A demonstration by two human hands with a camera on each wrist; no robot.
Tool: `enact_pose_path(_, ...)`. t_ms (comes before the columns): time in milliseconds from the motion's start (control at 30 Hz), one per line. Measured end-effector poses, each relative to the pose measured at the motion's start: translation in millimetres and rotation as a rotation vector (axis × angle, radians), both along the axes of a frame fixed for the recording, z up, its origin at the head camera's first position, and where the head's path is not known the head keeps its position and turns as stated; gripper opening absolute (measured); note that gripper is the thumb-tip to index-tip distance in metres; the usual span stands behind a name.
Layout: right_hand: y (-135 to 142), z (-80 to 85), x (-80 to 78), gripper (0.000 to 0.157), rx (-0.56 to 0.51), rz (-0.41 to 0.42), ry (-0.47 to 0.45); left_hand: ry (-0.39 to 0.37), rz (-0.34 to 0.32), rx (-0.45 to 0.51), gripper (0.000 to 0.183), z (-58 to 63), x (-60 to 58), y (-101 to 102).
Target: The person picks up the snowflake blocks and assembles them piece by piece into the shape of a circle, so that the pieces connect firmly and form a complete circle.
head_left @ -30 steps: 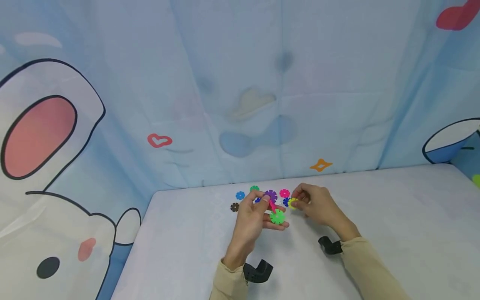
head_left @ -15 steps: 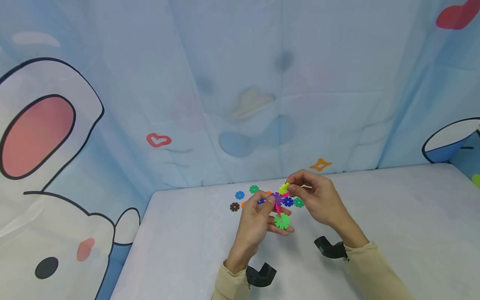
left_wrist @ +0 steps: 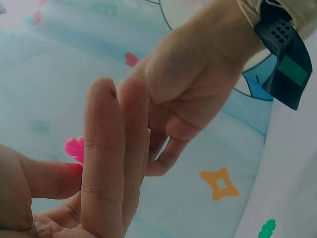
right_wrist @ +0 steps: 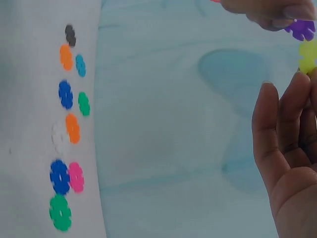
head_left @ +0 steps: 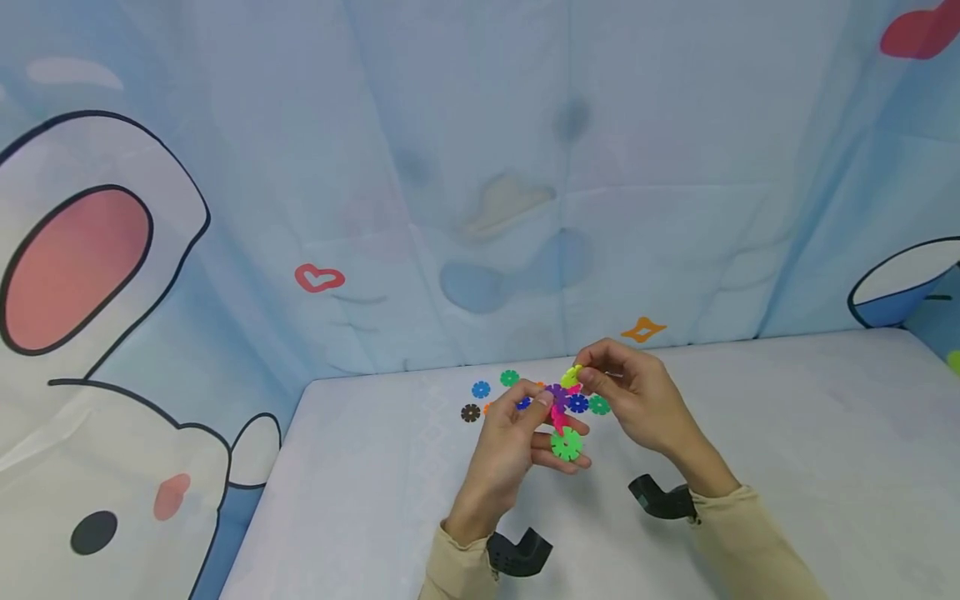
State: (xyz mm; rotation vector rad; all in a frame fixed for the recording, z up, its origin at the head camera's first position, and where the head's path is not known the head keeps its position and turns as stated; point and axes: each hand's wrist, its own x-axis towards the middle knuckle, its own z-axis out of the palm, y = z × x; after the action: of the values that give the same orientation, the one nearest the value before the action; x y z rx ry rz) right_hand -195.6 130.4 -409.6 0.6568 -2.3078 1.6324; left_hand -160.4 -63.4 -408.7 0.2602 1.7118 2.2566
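Note:
My left hand (head_left: 506,437) pinches a purple notched snowflake disc (head_left: 557,395) between thumb and fingers. From it hangs a pink disc (head_left: 558,418), seen edge-on, joined to a light green disc (head_left: 567,445) lying in front of the lower fingers. With thumb and fingertips, my right hand (head_left: 637,392) pinches a yellow disc (head_left: 570,377) right at the upper edge of the purple one. The right wrist view shows the yellow disc (right_wrist: 308,54) meeting the purple disc (right_wrist: 303,30). In the left wrist view, fingers hide most of the joined discs.
Loose discs lie behind the hands on the white table (head_left: 360,500): brown (head_left: 470,412), light blue (head_left: 481,389), green (head_left: 510,377), dark blue (head_left: 577,403) and others. A white disc (right_wrist: 60,138) shows in the right wrist view. A printed curtain (head_left: 495,167) hangs along the back edge.
My right hand has brought the yellow disc up and left, from beside the dark blue disc to the purple one. My left hand has shifted slightly right with its joined discs.

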Motion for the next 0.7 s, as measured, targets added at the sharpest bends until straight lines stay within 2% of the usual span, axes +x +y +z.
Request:
enact_pose_path(167,-3.9,1.5,2.0,0.008,-0.068,0.063,-0.062,-0.076,-0.031,0.073,0.015,3.3,0.8,-3.1)
enact_pose_path(333,-6.9,1.4,3.9,0.005,-0.071,0.055,-0.062,-0.118,-0.028,0.085,0.015,5.1,1.9,-4.4)
enact_pose_path(500,-9.2,-0.4,3.8,0.005,-0.082,0.052,-0.039,-0.128,-0.017,0.071,0.015,5.8,2.7,-3.9)
enact_pose_path(700,-14.8,-5.7,2.2,0.008,-0.087,0.034,-0.011,-0.096,0.000,0.012,0.018,6.1,3.3,-4.0)
